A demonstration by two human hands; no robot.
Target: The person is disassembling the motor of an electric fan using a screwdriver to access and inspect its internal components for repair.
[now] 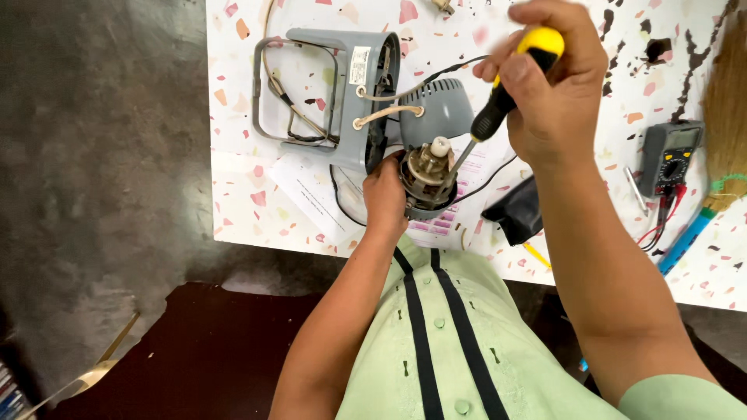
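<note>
My left hand [385, 196] grips the side of a round grey fan motor [428, 175] held upright at the table's near edge. Its top is exposed, with a white shaft cap. My right hand [554, 85] is closed around a screwdriver [498, 101] with a yellow and black handle. The screwdriver's metal tip angles down into the motor's top right side. Just behind the motor lies a grey domed cover [436, 109]. A grey fan base housing [334, 89] with a wire frame lies on its side, joined to the motor by cords.
A white speckled table [257, 179] carries printed paper sheets [311, 190], a black pouch [517, 211], a grey multimeter [669, 159] with red and black leads, and a straw broom [724, 124] at the right. Dark floor lies to the left.
</note>
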